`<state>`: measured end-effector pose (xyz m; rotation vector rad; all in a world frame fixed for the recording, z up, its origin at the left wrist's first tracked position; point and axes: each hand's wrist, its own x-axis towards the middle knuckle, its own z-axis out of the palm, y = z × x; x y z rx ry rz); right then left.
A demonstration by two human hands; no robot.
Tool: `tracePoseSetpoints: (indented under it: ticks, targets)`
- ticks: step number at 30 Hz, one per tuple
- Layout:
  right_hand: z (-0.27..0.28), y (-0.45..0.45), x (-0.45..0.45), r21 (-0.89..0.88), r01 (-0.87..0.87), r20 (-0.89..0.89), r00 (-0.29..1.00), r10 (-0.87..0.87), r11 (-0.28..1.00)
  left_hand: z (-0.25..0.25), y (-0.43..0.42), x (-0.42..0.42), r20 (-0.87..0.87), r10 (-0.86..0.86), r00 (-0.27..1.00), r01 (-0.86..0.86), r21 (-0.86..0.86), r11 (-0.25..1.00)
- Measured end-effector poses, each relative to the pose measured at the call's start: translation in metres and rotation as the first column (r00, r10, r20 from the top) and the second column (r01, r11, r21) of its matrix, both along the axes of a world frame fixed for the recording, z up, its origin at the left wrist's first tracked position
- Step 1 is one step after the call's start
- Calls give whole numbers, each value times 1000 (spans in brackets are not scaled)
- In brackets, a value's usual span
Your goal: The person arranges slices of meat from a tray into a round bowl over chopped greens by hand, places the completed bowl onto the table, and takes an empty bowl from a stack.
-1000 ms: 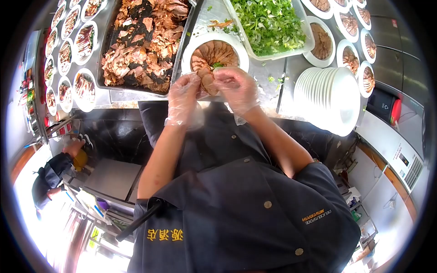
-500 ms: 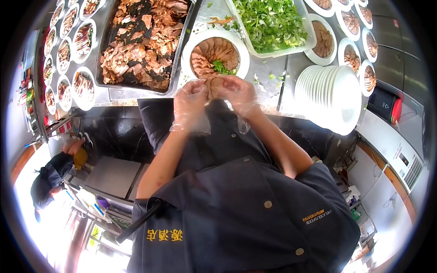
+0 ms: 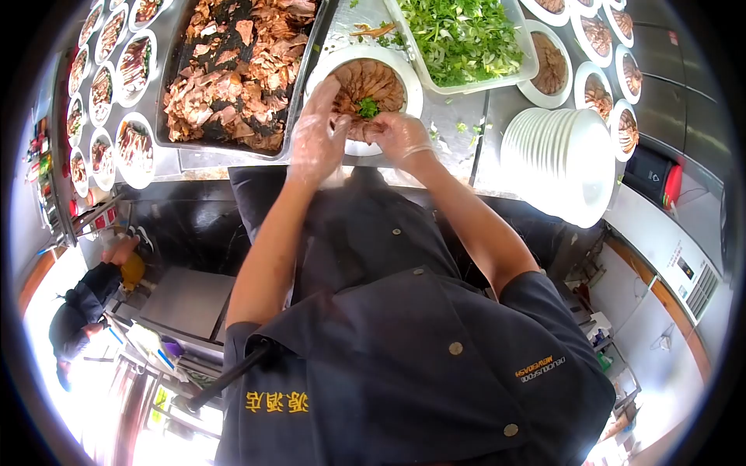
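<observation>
A round white plate (image 3: pixel 412 80) holds a ring of overlapping meat slices (image 3: pixel 374 80) with a small tuft of chopped greens (image 3: pixel 366 107) in the centre. My left hand (image 3: pixel 317 133), in a clear plastic glove, lies along the plate's left side, thumb apart from the fingers, touching the slices. At the plate's lower right, my right hand (image 3: pixel 404 138), gloved too, has its fingers bent together on the near slices; its fingertips are partly hidden. Left of the plate is a dark tray (image 3: pixel 162 132) of meat pieces. A clear tub (image 3: pixel 458 88) of chopped greens stands behind on the right.
Stacked white plates (image 3: pixel 571 167) stand at the counter's right edge. Filled plates line both sides, one (image 3: pixel 548 99) just right of the tub. Scraps of greens (image 3: pixel 461 126) lie on the steel counter. Another person (image 3: pixel 81 307) is at the far lower left.
The slice held between both hands is now down at the ring's near side. My left hand has spread and moved up along the plate's left side; my right hand has lowered onto the near slices.
</observation>
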<state>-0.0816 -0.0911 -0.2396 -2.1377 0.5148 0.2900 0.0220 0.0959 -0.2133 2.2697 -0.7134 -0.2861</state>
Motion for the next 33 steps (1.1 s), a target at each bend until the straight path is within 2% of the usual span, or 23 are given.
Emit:
tracePoseSetpoints:
  ticks: [1,2,3,5,9,11,13,15,17,19,20,21,23,24,27,29,31,33]
  targets:
    - [-3,-2,0,-69,-69,53,996,73,995,-2,-5,9,98,-121,988,116,53,992]
    - [-6,-3,0,-142,-133,102,984,148,981,-16,-4,16,18,-224,975,215,205,955]
    - [-9,-4,1,-145,-135,101,983,151,980,-29,-5,14,18,-221,975,213,202,956]
    - [-14,-7,3,-169,-156,85,981,172,973,-45,-8,11,33,-258,965,223,405,886]
    - [-15,-8,-1,-173,-160,180,965,191,972,-41,-10,-8,71,-228,971,184,387,903]
    - [-17,-7,-4,-177,-131,264,948,176,975,-46,-15,-21,43,-150,988,125,360,924]
    - [-23,-8,-7,-205,-142,261,946,194,968,-37,-15,-20,9,-158,987,143,383,913]
    - [-26,-12,-3,-238,-146,264,942,209,960,-30,-17,-22,-21,-15,1000,17,134,991]
    - [-26,-13,-7,-283,-121,359,907,222,952,-33,-17,-25,14,-49,999,47,127,991]
    - [-14,-17,-4,-240,-106,381,904,194,965,-29,-16,-23,-15,-17,1000,17,-50,999]
    - [-9,-21,1,-197,-86,403,901,161,977,-28,-19,-24,-44,51,998,-57,-125,991]
    - [-5,-24,9,-199,-90,402,901,165,976,-32,-23,-25,-45,55,997,-61,-127,990]
    - [1,-28,30,-341,42,460,879,128,939,-47,-28,-32,-145,276,950,-302,-211,930]
    - [1,-25,41,-270,44,405,911,73,962,-55,-33,-34,-180,362,915,-395,-213,893]
    - [-28,-10,80,-305,27,314,947,74,952,-62,-44,-39,-233,430,872,-479,-222,850]
    - [-42,-3,87,-297,-12,303,947,106,955,-58,-40,-38,-217,432,876,-476,-240,846]
    - [-35,2,91,-381,-88,277,939,204,921,-67,-34,-34,-49,510,859,-512,-142,847]
    - [-28,4,94,-429,-90,296,926,234,899,-82,-29,-31,-81,541,837,-547,-176,819]
